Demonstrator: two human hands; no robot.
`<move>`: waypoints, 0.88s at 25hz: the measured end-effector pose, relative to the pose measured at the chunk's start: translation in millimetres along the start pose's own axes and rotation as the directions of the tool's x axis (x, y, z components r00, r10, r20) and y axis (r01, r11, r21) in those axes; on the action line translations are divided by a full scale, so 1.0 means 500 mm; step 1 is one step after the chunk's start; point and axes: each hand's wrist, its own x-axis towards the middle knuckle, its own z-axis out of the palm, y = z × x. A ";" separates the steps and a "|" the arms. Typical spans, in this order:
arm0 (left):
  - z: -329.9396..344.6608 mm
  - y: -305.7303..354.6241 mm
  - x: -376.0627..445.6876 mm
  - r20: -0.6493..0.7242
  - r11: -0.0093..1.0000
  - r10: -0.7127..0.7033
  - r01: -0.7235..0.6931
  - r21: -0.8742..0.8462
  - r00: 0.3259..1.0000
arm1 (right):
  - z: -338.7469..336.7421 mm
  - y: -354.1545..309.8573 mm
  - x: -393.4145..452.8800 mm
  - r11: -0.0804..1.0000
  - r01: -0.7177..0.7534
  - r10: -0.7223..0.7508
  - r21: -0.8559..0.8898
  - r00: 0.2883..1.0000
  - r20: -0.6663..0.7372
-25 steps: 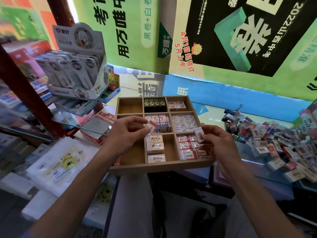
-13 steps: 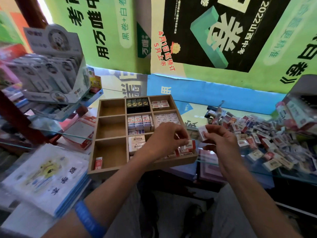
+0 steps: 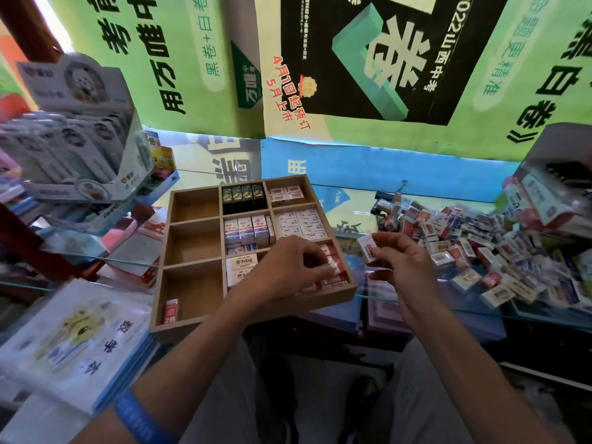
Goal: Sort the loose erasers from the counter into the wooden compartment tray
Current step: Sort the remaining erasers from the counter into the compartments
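The wooden compartment tray sits on the glass counter, with erasers sorted in its middle and right columns. A single red 2B eraser lies in the near left compartment. My left hand reaches into the near right compartment, its curled fingertips on the red and white erasers there; whether it pinches one is hidden. My right hand hovers just right of the tray and pinches a white and red eraser. A big heap of loose erasers covers the counter to the right.
A display stand of packaged goods rises at the left. Stacked booklets lie at the near left below the glass. The counter's glass edge runs along the front. A box of goods overhangs the heap at the far right.
My left hand has crossed from the middle column to the near right compartment. The red 2B eraser now lies in the near left compartment. My right hand still holds its eraser, drifted slightly right.
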 end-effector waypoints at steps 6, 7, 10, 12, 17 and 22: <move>0.010 0.003 -0.026 0.073 0.997 0.071 -0.072 0.011 0.995 | 0.011 0.004 -0.010 1.000 -0.024 0.024 -0.019 0.998 0.054; 0.013 0.000 -0.026 0.068 0.996 0.085 -0.087 0.029 0.994 | 0.014 0.001 -0.013 1.000 -0.020 0.021 -0.015 0.998 0.063; 0.014 -0.014 -0.033 0.046 0.982 0.130 -0.135 0.129 0.990 | 0.030 -0.010 -0.024 1.000 -0.004 0.003 0.006 0.992 0.122; 0.001 -0.025 -0.055 -0.043 0.981 0.160 -0.154 0.117 0.986 | 0.049 -0.015 -0.035 1.000 0.013 -0.015 0.012 0.983 0.185; -0.107 -0.126 -0.199 -0.486 0.999 -0.048 0.046 -0.016 0.873 | 0.113 -0.010 -0.076 0.995 0.088 -0.066 -0.045 0.930 0.362; -0.194 -0.228 -0.305 -0.493 0.954 -0.249 0.300 0.026 0.834 | 0.209 0.000 -0.104 0.967 0.184 -0.070 -0.178 0.858 0.509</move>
